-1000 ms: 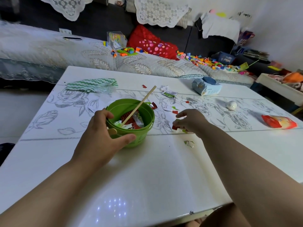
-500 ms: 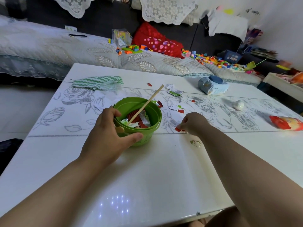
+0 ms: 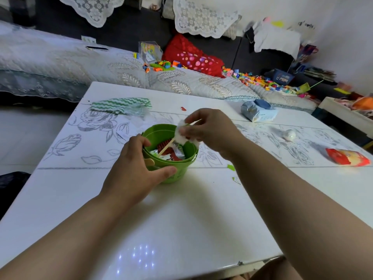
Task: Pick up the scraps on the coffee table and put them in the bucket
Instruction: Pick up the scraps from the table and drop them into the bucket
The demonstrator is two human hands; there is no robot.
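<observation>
Head view: the left hand (image 3: 133,174) grips the near rim of the green bucket (image 3: 181,174), which stands on the white coffee table (image 3: 181,219). The right hand (image 3: 212,130) pinches a crumpled white scrap (image 3: 181,136) just above the bucket's mouth. Two small green scraps (image 3: 231,167) lie on the table to the bucket's right.
</observation>
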